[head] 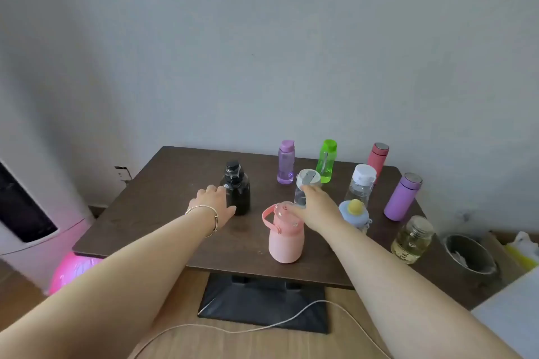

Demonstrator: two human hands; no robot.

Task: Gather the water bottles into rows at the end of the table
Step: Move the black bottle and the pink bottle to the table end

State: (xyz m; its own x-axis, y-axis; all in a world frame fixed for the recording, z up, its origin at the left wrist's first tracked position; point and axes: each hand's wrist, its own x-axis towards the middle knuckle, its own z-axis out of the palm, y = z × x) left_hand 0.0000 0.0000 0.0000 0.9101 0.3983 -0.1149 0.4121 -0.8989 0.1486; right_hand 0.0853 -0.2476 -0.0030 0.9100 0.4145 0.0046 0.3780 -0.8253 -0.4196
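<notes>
On the dark brown table (163,213) my left hand (214,202) is wrapped around the side of a black bottle (237,188) near the middle. My right hand (316,207) grips a clear bottle with a white lid (306,183). A pink jug with a handle (284,232) stands near the front edge between my arms. Along the far edge stand a purple translucent bottle (285,165), a green bottle (328,160) and a red flask (377,157). To the right are a clear white-capped bottle (360,185), a purple flask (402,197), a small blue bottle (354,213) and a glass jar (412,239).
A grey wall rises just behind the table. A metal bin (469,253) sits on the floor at the right, next to a white surface (513,309). A pink object (73,271) lies at the left below the table. A cable (262,326) runs past the table's black base (262,300).
</notes>
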